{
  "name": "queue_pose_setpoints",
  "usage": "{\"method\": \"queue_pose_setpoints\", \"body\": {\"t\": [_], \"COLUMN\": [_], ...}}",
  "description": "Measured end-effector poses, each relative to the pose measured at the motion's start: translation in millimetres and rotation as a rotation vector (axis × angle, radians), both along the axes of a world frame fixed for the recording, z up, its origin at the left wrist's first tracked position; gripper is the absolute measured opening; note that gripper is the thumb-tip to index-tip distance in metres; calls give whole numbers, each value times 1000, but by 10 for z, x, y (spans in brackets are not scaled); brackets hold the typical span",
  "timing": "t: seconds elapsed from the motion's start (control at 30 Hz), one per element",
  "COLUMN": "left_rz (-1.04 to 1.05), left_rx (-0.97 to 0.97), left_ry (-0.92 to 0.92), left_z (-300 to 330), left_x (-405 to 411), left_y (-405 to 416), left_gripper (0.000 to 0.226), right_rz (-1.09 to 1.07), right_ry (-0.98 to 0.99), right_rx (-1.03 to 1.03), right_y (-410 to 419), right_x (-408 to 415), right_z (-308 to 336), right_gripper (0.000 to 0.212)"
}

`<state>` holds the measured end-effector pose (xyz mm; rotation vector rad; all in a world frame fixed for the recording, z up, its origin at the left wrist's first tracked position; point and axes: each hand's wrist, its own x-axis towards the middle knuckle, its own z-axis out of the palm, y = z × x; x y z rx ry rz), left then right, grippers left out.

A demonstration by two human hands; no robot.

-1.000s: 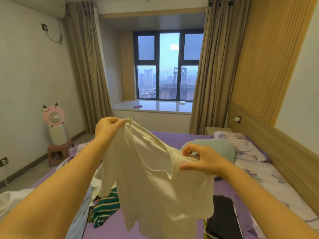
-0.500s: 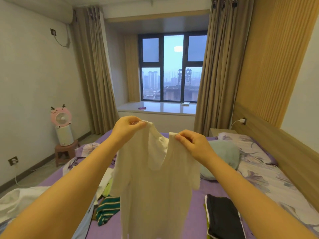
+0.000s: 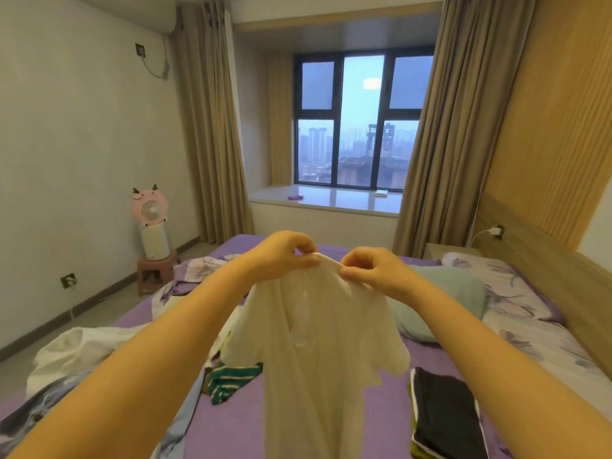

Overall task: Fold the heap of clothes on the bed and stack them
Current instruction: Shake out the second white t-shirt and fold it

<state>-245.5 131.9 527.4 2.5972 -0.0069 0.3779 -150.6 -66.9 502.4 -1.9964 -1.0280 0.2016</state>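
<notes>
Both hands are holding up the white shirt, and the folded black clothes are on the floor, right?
Not quite. The head view shows both hands, left hand and right hand, pinching the white shirt, but the folded black clothes lie on the bed, not the floor.

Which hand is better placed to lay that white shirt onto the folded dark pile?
Probably the right hand. Both hands pinch the white shirt at its top, the left hand beside it, but the folded dark pile lies on the bed's right side, under the right forearm.
</notes>
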Motion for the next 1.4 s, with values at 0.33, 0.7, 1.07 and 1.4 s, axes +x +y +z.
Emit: {"method": "queue_pose_setpoints", "body": {"t": [0.33, 0.7, 1.07, 1.4], "left_rz": [-30, -46, -67, -110], "left_rx": [-187, -20, -24, -227], "left_ry": [-50, 19, 304, 38], "left_z": [23, 100, -266, -499], "left_x": [-212, -638, -1147, -1170], "left_y": [365, 887, 1652, 1481], "left_gripper": [8, 15, 28, 19], "right_rz": [-174, -220, -538, -684], "right_ry": [-15, -106, -13, 37], "right_rx": [-29, -55, 10, 146], "right_y": [65, 434, 99, -72], "right_x": [-266, -831, -1358, -1725], "right_z": [-39, 27, -284, -511], "right_gripper": [16, 30, 32, 18]}}
